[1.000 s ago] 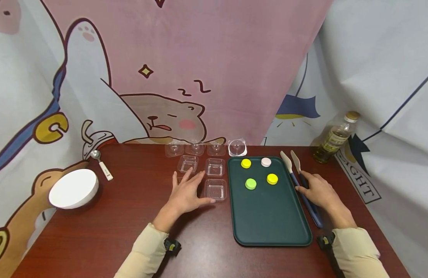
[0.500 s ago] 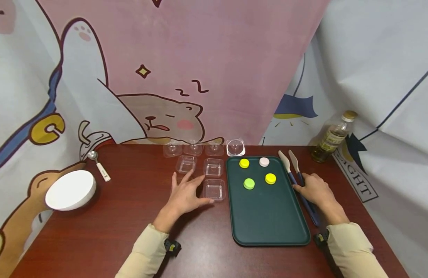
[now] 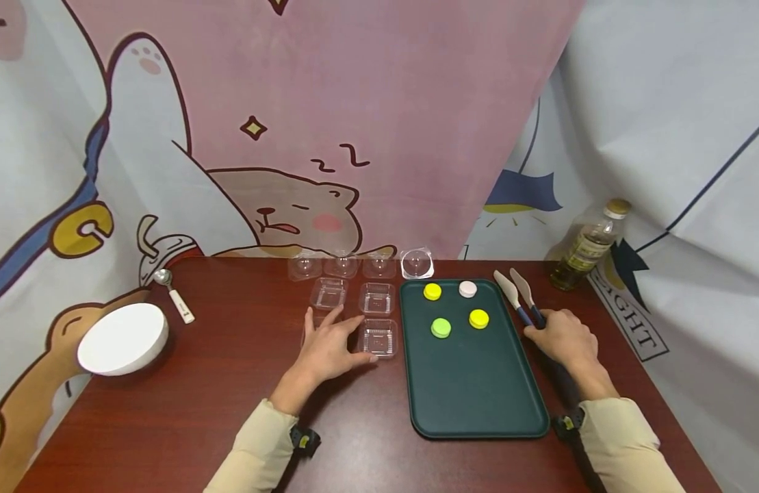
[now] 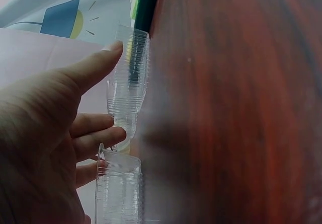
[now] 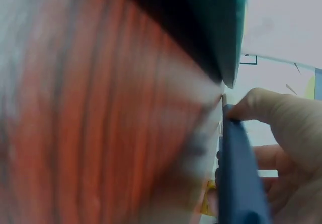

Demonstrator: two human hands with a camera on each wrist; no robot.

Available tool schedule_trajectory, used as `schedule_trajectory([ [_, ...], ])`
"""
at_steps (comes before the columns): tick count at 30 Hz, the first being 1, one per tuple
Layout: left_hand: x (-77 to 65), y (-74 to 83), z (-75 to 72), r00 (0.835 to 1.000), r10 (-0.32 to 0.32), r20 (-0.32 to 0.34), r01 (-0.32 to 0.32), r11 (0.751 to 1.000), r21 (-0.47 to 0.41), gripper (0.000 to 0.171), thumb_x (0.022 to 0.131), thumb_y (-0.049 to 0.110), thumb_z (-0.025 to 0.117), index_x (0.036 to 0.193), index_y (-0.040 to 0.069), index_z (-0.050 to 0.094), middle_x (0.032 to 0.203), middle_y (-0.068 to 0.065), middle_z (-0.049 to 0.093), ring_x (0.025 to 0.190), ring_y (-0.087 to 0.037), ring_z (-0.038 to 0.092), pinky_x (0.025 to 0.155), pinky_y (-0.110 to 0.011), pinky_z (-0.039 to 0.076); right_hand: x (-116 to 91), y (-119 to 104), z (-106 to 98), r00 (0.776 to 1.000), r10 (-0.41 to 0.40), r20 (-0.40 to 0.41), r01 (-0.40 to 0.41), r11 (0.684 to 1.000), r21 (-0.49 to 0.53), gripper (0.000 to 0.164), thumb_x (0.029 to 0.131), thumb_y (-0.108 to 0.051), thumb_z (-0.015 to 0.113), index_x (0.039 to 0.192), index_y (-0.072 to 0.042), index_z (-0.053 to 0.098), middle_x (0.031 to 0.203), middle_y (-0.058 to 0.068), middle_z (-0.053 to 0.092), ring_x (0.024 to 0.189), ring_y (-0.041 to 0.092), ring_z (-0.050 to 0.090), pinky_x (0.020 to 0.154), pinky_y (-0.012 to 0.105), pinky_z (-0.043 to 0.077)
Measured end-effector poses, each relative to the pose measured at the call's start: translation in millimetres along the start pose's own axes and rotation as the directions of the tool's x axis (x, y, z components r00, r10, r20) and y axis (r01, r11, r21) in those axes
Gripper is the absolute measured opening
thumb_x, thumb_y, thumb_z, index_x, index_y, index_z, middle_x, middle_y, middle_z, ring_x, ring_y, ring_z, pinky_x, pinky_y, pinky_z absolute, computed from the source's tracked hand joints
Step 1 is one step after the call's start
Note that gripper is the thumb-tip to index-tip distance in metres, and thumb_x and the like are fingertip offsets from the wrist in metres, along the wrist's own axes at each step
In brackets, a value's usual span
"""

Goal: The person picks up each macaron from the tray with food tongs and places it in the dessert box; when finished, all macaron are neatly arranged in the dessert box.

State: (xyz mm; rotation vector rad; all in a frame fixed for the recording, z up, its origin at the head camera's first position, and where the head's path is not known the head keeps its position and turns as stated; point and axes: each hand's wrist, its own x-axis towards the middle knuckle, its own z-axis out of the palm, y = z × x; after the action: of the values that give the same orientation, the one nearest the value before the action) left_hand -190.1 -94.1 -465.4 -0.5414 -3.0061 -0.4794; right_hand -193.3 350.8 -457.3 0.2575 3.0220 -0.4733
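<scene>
In the head view, my right hand (image 3: 564,339) grips a pair of tongs (image 3: 508,289) with pale flat tips and dark blue arms, right of the green tray (image 3: 478,397). In the right wrist view the thumb presses along the blue arm (image 5: 240,168), and the fingers are on its far side. My left hand (image 3: 326,349) spreads its fingers over clear plastic boxes, the thumb close to the front right box (image 3: 379,338). Another box (image 4: 119,189) lies partly hidden under this hand. Two yellow macarons, one yellow (image 3: 479,319), a green one (image 3: 441,328) and a pale pink one (image 3: 468,289) sit on the tray.
Several clear domed lids (image 3: 343,266) line the table's back edge. A white bowl (image 3: 123,339) and a small scoop (image 3: 181,305) stand at the left. An oil bottle (image 3: 582,253) is at the back right, near the hanging cloth.
My right hand has taken a fuller grip on the tongs, and their handle end is now hidden beneath it. The left hand stays nearly still; the view shifts slightly.
</scene>
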Motion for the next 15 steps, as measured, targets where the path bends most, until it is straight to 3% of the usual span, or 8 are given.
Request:
schedule_trajectory([
  [6, 1.2, 0.6, -0.7, 1.0, -0.008, 0.01, 0.008, 1.0, -0.001, 0.084, 0.073, 0.067, 0.08, 0.142, 0.023, 0.061, 0.132, 0.001, 0.07, 0.147, -0.027, 0.043, 0.119, -0.073, 0.009, 0.8, 2.3, -0.5, 0.996, 0.014, -0.083, -0.007, 0.997, 0.077, 0.057, 0.092, -0.036, 0.064, 0.133, 0.003, 0.059, 0.117, 0.034, 0.056, 0.083, 0.045, 0.061, 0.063, 0.053, 0.048],
  [15, 1.3, 0.9, -1.0, 1.0, -0.014, 0.019, 0.014, 1.0, 0.002, 0.084, 0.073, 0.069, 0.079, 0.141, 0.023, 0.062, 0.13, 0.001, 0.071, 0.147, -0.026, 0.042, 0.119, -0.073, 0.007, -3.8, 4.2, -2.7, 0.98, -0.009, -0.197, 0.03, 0.994, 0.103, 0.056, 0.089, -0.03, 0.069, 0.133, 0.005, 0.061, 0.119, 0.036, 0.056, 0.095, 0.054, 0.059, 0.073, 0.064, 0.047],
])
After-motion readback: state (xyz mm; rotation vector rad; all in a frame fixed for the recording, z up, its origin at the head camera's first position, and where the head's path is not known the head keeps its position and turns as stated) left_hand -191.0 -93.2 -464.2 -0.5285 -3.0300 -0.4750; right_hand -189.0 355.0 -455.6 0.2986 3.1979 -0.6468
